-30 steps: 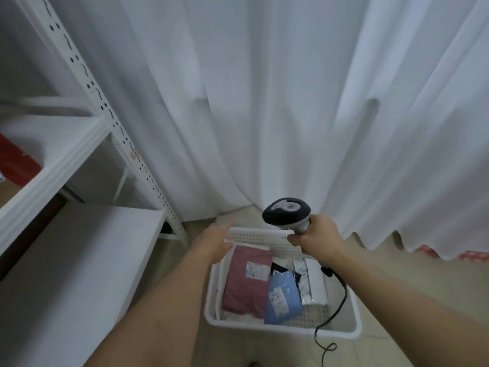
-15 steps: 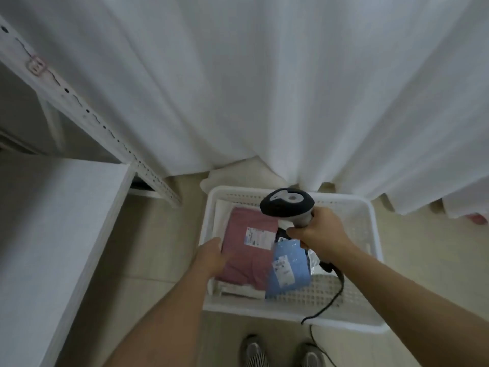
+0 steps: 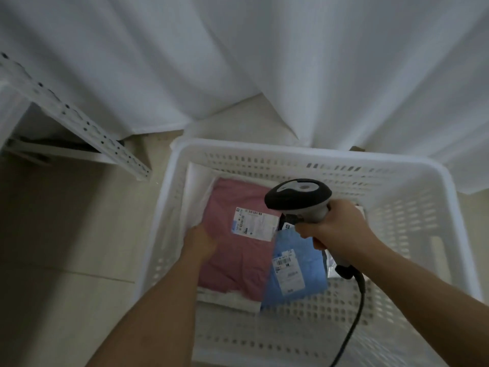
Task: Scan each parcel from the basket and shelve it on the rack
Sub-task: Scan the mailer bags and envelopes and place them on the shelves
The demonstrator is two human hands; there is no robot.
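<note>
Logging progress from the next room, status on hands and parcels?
Left hand on pink parcel in basket, grip unclear. Right hand holds scanner above. Blue parcel overlaps pink one's right edge.

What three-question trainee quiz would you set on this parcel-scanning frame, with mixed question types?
1. Multiple choice: which parcel does the left hand touch? A) blue parcel B) pink parcel C) silver parcel
2. True or false: the right hand grips the scanner above the basket.
3. Fill in: the blue parcel partly overlaps the right edge of the ____ parcel.

Key:
1. B, the left hand touches the left edge of the pink parcel; whether it grips is blurred.
2. True.
3. pink.
</note>
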